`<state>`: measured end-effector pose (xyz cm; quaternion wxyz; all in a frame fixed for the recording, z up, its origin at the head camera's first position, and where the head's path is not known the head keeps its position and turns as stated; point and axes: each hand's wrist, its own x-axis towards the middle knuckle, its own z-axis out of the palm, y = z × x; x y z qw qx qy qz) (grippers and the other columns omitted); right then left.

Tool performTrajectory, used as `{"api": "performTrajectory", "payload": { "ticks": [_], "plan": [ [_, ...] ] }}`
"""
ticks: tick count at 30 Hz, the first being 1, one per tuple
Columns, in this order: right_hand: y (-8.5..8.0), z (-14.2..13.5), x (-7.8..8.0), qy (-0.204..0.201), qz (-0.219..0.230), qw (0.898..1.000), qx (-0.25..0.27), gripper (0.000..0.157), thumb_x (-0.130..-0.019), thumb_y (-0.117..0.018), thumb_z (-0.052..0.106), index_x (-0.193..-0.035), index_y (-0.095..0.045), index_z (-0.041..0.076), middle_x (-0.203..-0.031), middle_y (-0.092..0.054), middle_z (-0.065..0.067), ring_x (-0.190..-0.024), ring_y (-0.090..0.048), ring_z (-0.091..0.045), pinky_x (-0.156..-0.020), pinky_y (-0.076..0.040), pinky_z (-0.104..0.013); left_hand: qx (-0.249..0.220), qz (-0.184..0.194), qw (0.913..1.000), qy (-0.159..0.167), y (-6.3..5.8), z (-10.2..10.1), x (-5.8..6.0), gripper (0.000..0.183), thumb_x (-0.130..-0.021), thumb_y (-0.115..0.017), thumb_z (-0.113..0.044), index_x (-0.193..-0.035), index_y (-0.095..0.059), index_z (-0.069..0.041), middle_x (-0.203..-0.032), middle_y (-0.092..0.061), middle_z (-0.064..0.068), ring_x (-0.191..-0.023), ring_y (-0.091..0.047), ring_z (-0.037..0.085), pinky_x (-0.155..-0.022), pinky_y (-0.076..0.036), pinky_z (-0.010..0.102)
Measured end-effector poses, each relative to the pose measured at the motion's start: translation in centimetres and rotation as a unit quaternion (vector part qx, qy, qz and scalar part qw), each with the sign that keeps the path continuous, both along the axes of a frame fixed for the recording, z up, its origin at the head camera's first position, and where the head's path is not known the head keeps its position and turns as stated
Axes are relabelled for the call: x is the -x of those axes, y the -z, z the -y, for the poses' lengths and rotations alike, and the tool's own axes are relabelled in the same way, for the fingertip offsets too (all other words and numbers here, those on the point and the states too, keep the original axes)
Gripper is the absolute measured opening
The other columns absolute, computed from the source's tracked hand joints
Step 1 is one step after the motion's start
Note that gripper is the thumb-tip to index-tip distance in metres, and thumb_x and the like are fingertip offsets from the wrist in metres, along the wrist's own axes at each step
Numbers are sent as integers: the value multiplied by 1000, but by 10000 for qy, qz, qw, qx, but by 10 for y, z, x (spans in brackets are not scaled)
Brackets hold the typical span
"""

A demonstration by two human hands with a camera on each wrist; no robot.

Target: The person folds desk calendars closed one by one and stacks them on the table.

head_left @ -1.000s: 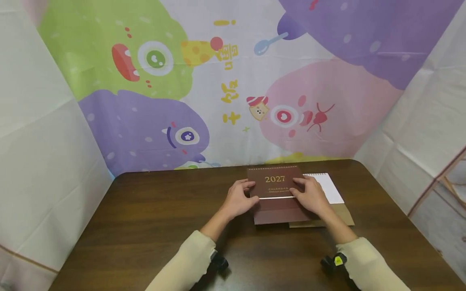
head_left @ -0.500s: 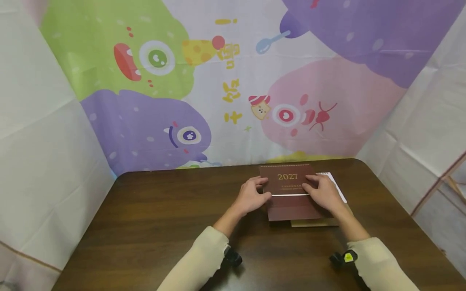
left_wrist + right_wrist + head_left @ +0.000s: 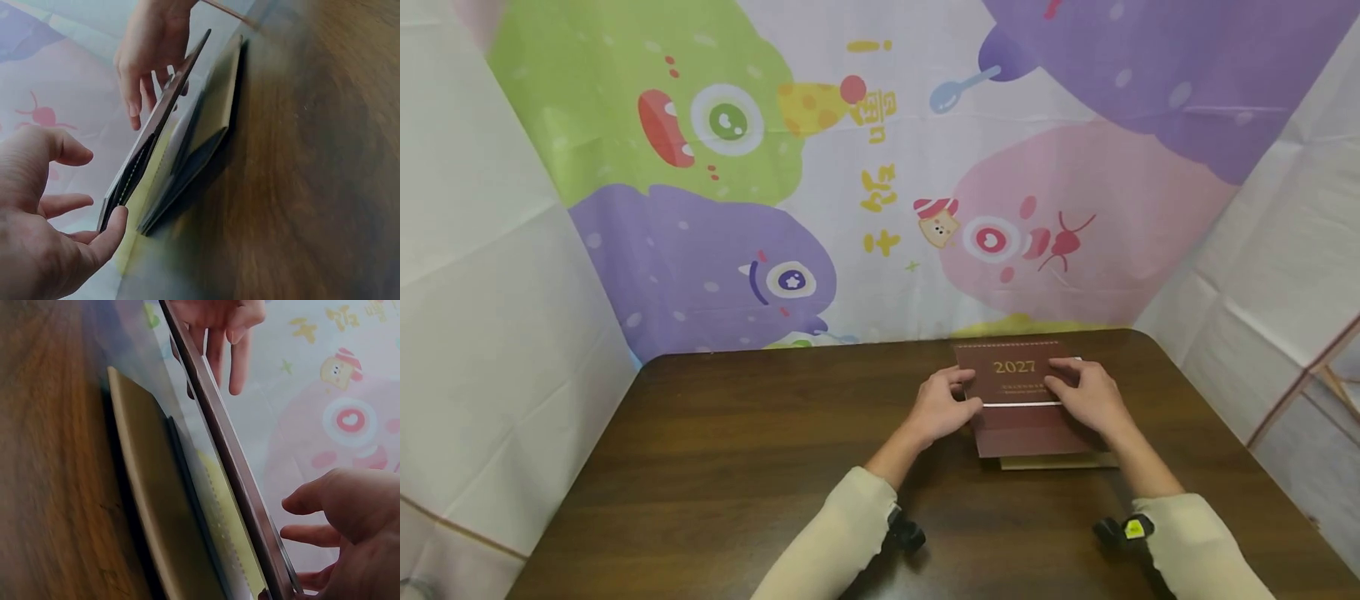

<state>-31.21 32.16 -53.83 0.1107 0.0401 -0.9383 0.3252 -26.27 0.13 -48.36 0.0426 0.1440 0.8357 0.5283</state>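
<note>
Both hands hold a maroon desk calendar [image 3: 1018,431] marked 2027 in gold, one hand at each side. My left hand [image 3: 942,406] grips its left edge, with the thumb near the white strip across the front. At the opposite edge, my right hand [image 3: 1090,398] has thumb and fingers over the cover. Behind and below it lies a second calendar with a tan base [image 3: 1052,462], mostly covered in the head view. In the left wrist view, a gap separates the maroon calendar [image 3: 170,100] from the tan base [image 3: 215,106].
The dark wooden table [image 3: 760,450] extends to the left and in front of the calendars. A cartoon-printed cloth [image 3: 887,308] hangs right behind the table's back edge. Pale cloth walls [image 3: 497,292] stand at both sides.
Both hands have carried the maroon calendar to the right, over the tan-based one. Its white pages, visible earlier at the right, are now nearly all hidden.
</note>
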Motion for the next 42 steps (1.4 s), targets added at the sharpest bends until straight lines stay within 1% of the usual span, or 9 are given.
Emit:
{"api": "performTrajectory", "payload": {
  "ticks": [5, 9, 13, 20, 24, 28, 35, 39, 42],
  "plan": [
    [-43, 11, -28, 48, 476, 9988, 116, 53, -108, -71, 46, -147, -73, 11, -160, -61, -34, -148, -51, -66, -116, -44, -79, -190, 254, 9995, 22, -15, -9, -8, 59, -94, -73, -15, -153, -70, -7, -175, -54, 16, -149, -66, 37, -116, -61, 44],
    [-78, 24, -52, 40, 814, 9965, 176, 52, -111, -66, 32, -152, -66, -1, -163, -52, -41, -151, -45, -69, -121, -41, -81, -203, 25, 9998, 48, -9, -16, -3, 57, -95, -68, -17, -151, -72, -9, -172, -58, 15, -145, -70, 31, -111, -62, 35],
    [-90, 27, -58, 115, 867, 9962, 49, 50, -114, -63, 29, -153, -63, -3, -165, -50, -41, -152, -44, -68, -122, -41, -80, -254, 19, 9997, 40, -10, -21, -3, 57, -96, -66, -16, -152, -71, -8, -173, -56, 15, -146, -70, 32, -112, -62, 36],
    [-91, 20, -60, 93, 1066, 9943, 16, 53, -115, -61, 30, -155, -61, -4, -166, -46, -43, -152, -41, -71, -121, -40, -82, -355, 316, 9989, 51, -18, -30, -11, 56, -100, -56, -10, -155, -67, -4, -176, -51, 16, -153, -64, 36, -119, -58, 41],
    [-89, 18, -60, 94, 1189, 9928, -71, 54, -115, -60, 33, -155, -60, -4, -167, -45, -43, -152, -40, -72, -121, -39, -83, -488, 372, 9981, 25, -17, -31, -12, 57, -100, -52, -7, -154, -67, -2, -174, -54, 18, -140, -72, 29, -99, -59, 25],
    [-85, 18, -60, 71, 1182, 9928, -179, 53, -115, -60, 33, -153, -61, -4, -165, -47, -44, -150, -43, -72, -119, -41, -83, -565, 444, 9974, -5, -14, -31, -13, 56, -100, -52, -6, -153, -67, 0, -167, -61, 20, -106, -77, 18, -73, -49, 15],
    [-73, 13, -55, 11, 1003, 9945, -288, 51, -113, -63, 32, -148, -66, -4, -159, -55, -43, -146, -50, -70, -115, -46, -81, -616, 628, 9961, 29, -7, -34, -12, 55, -100, -54, -6, -154, -66, 2, -142, -78, 23, -89, -76, 19, -69, -50, 15],
    [-53, -2, -41, -22, 791, 9965, -274, 55, -109, -68, 46, -144, -73, 3, -155, -61, -40, -142, -53, -70, -111, -47, -80, -545, 549, 9970, 39, 12, -39, 0, 58, -98, -54, -9, -154, -67, -1, -152, -74, 20, -88, -75, 12, -73, -56, 20],
    [-46, -7, -37, 7, 622, 9975, -323, 56, -107, -69, 52, -140, -76, 7, -150, -66, -38, -137, -57, -68, -105, -49, -78, -332, 433, 9985, 45, 35, -44, 16, 59, -98, -56, -15, -155, -68, -9, -159, -70, 11, -113, -77, 9, -89, -60, 23]
  ]
}}
